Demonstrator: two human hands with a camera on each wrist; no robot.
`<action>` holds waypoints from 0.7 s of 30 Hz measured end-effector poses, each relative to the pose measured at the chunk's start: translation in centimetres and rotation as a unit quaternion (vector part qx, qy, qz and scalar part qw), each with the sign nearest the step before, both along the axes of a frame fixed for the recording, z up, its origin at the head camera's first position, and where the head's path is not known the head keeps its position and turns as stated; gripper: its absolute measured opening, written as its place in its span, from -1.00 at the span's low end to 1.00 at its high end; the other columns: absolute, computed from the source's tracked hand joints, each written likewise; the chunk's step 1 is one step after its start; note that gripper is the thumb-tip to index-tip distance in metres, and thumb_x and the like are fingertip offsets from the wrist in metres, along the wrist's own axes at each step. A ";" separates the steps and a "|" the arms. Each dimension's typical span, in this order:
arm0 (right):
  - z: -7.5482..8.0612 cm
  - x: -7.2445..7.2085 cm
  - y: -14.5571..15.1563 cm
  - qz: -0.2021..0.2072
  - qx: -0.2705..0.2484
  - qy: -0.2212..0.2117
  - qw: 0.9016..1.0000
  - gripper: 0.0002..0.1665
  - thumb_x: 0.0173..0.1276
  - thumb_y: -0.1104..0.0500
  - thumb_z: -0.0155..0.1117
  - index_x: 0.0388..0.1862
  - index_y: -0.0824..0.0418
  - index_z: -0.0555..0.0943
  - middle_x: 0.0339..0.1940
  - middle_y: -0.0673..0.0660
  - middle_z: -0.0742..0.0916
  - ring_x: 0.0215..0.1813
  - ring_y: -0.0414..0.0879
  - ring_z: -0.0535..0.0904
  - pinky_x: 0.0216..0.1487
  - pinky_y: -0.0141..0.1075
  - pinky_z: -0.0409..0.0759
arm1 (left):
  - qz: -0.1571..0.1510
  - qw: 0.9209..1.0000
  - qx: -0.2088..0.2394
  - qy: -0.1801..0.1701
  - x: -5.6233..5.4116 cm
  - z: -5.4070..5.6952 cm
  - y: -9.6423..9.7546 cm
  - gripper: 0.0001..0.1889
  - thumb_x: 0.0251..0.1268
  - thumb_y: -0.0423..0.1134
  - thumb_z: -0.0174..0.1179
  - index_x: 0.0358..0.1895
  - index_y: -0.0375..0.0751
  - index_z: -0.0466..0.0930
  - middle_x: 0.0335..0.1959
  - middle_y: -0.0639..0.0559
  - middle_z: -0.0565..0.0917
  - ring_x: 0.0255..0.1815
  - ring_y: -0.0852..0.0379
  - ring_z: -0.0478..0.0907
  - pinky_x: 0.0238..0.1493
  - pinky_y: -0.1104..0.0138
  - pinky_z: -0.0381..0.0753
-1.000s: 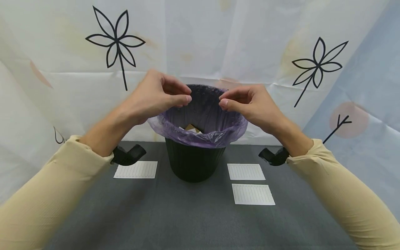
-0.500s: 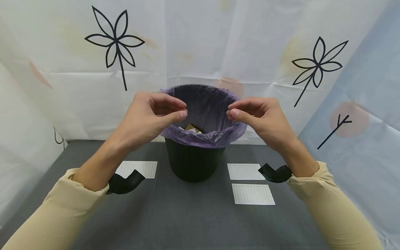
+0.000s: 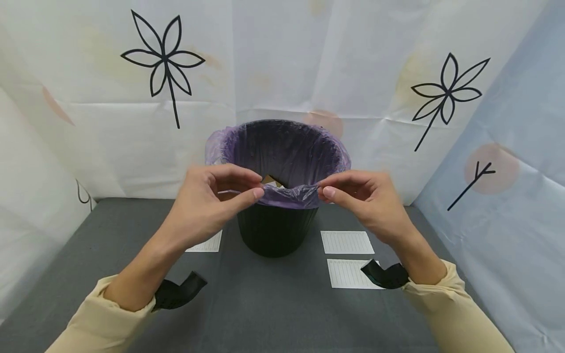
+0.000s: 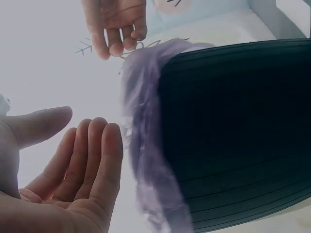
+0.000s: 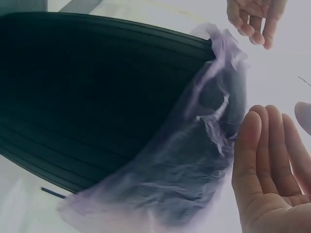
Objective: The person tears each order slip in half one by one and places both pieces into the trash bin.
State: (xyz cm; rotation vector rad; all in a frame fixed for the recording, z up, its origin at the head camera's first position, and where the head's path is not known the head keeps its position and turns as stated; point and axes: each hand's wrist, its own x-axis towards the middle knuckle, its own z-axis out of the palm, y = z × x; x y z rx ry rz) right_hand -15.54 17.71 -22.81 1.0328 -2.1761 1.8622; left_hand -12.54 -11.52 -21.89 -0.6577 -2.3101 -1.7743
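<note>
A dark green-black bin (image 3: 275,230) stands on the grey table, lined with a purple plastic bag (image 3: 337,154) folded over its rim. My left hand (image 3: 212,201) is by the near left side of the rim, its fingers gently bent and the thumb apart. Opposite it, my right hand (image 3: 366,203) is at the near right of the rim with the same loose bend. The left wrist view shows a gap between thumb and fingers (image 4: 112,155), with nothing held. Beside the bag, the right hand's fingers (image 5: 250,150) are likewise free of any object.
Inside the bin lie brown and white scraps (image 3: 272,181). White lined cards lie on the table (image 3: 273,309): two to the right, an upper card (image 3: 347,242) and a lower card (image 3: 350,273), and a left card (image 3: 206,243) partly behind my left hand. A white patterned cloth (image 3: 282,59) hangs behind.
Both hands have come down and toward me, from above the bin's opening to its near rim. The bin and the cards have stayed in place.
</note>
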 end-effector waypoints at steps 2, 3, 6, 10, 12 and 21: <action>-0.7 0.3 0.1 0.008 -0.005 -0.004 1.000 -0.81 0.35 0.52 0.29 -0.08 0.59 0.65 -0.20 0.25 0.79 -0.15 0.02 0.75 -0.03 -0.22 0.70 | -0.005 1.000 0.008 -0.005 0.2 -0.8 0.1 -0.82 0.28 -0.38 0.39 -0.08 -0.30 0.74 -0.19 -0.03 0.77 -0.17 0.05 0.73 0.00 0.27 0.68; -1.0 0.4 0.2 0.010 -0.006 -0.004 1.000 -0.81 0.35 0.52 0.29 -0.08 0.59 0.65 -0.20 0.24 0.79 -0.15 0.02 0.75 -0.03 -0.23 0.70 | -0.006 1.000 0.012 -0.009 0.3 -1.2 0.1 -0.82 0.28 -0.38 0.39 -0.08 -0.30 0.74 -0.19 -0.03 0.77 -0.17 0.05 0.73 -0.01 0.27 0.69; -1.9 0.7 0.4 0.013 -0.009 -0.010 1.000 -0.81 0.35 0.53 0.27 -0.08 0.58 0.65 -0.19 0.19 0.79 -0.15 -0.02 0.75 -0.03 -0.23 0.70 | -0.007 1.000 0.021 -0.020 0.5 -2.3 0.1 -0.81 0.28 -0.39 0.39 -0.06 -0.31 0.73 -0.16 -0.04 0.77 -0.17 0.04 0.75 -0.03 0.27 0.69; -3.1 1.1 0.5 0.011 -0.011 -0.019 1.000 -0.81 0.36 0.52 0.26 -0.07 0.57 0.65 -0.17 0.15 0.78 -0.13 -0.05 0.74 -0.02 -0.22 0.70 | -0.004 0.999 0.037 -0.026 0.7 -3.8 0.1 -0.79 0.28 -0.40 0.38 -0.04 -0.35 0.72 -0.13 -0.08 0.77 -0.14 0.04 0.75 -0.01 0.26 0.69; -3.7 1.3 0.6 0.007 -0.008 -0.019 1.000 -0.81 0.37 0.52 0.26 -0.06 0.56 0.65 -0.16 0.15 0.78 -0.12 -0.05 0.74 -0.02 -0.22 0.70 | -0.002 0.998 0.045 -0.033 0.7 -4.5 0.1 -0.78 0.28 -0.40 0.38 -0.04 -0.38 0.71 -0.12 -0.09 0.76 -0.12 0.04 0.75 0.00 0.27 0.69; -6.8 2.0 0.3 -0.003 -0.016 -0.045 0.999 -0.80 0.39 0.49 0.26 -0.04 0.53 0.65 -0.15 0.18 0.79 -0.11 0.01 0.75 -0.04 -0.22 0.70 | 0.014 0.996 0.063 -0.057 0.6 -7.8 0.0 -0.81 0.28 -0.38 0.39 -0.08 -0.35 0.72 -0.17 -0.12 0.76 -0.17 0.05 0.75 -0.07 0.29 0.70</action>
